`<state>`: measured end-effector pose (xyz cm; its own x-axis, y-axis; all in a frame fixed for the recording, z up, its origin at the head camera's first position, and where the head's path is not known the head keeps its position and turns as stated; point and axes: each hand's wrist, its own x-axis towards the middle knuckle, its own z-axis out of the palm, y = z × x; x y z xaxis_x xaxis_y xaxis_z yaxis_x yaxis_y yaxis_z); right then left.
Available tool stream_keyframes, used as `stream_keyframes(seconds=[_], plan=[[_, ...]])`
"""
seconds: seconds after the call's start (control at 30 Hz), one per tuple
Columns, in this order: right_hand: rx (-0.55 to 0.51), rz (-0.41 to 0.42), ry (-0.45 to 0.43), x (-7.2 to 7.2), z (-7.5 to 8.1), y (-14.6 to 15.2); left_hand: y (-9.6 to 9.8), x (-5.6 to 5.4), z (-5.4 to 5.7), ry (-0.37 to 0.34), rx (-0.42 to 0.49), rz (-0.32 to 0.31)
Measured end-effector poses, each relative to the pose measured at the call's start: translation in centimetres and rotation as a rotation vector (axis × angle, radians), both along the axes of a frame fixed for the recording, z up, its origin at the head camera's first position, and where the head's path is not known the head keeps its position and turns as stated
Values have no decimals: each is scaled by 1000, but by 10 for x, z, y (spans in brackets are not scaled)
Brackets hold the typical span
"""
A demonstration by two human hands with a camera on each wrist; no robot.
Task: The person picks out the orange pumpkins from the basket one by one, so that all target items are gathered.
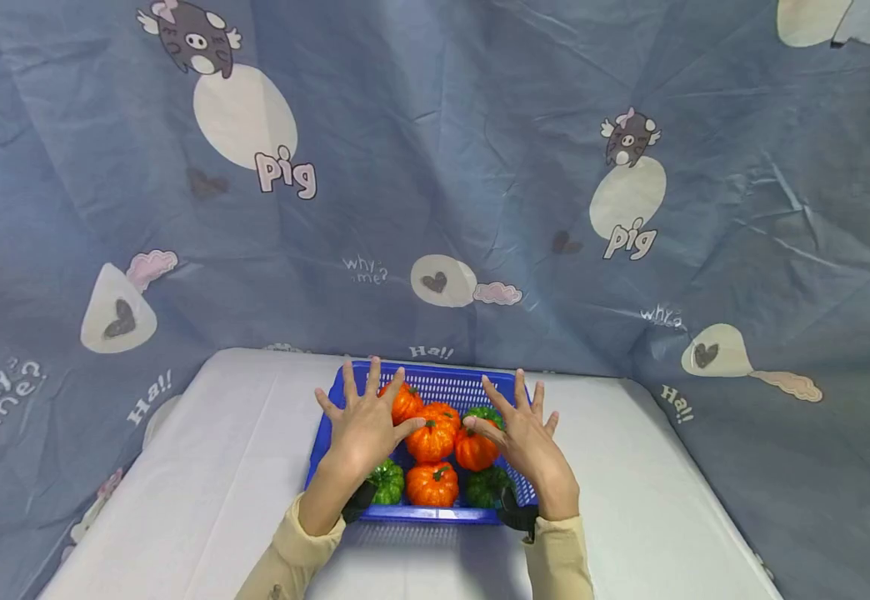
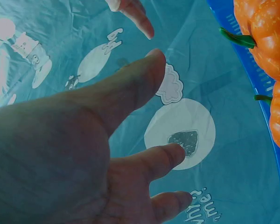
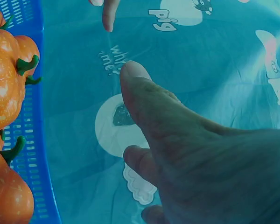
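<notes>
Blue-grey printed cloth (image 1: 375,183) across b/g, white surface (image 1: 195,467) lower ctr. Blue basket (image 1: 435,514) sits on surface, lower ctr of frame, long axis L–R; L grip (image 1: 363,433) overlaps its L side in head view, R grip (image 1: 531,443) its R side, neither clearly nearer. Both grips wide, splayed, holding nothing. Basket slotted, shallow-looking; inside, glossy orange pumpkins (image 1: 433,485) w/ green stems (image 2: 238,38), plus green pumpkins (image 1: 387,482) nr front corners & toward back R.

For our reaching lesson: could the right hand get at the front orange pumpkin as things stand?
Probably yes: the right hand is empty, and nothing in the head view covers the front orange pumpkin.
</notes>
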<state>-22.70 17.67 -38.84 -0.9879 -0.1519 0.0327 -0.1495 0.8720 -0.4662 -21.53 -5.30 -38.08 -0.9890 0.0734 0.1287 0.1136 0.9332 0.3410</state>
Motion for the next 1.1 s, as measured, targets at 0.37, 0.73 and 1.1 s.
stream_keyframes(seconds=[0.37, 0.73, 1.1], plan=[[-4, 1, 29, 5, -1, -2, -2, 4, -1, 42, 22, 8], [-49, 59, 59, 7, 6, 5, -15, -3, 7, 29, 94, -5], [-112, 126, 38, -3, -25, 25, -78, -25, -18, -59, 116, 16]])
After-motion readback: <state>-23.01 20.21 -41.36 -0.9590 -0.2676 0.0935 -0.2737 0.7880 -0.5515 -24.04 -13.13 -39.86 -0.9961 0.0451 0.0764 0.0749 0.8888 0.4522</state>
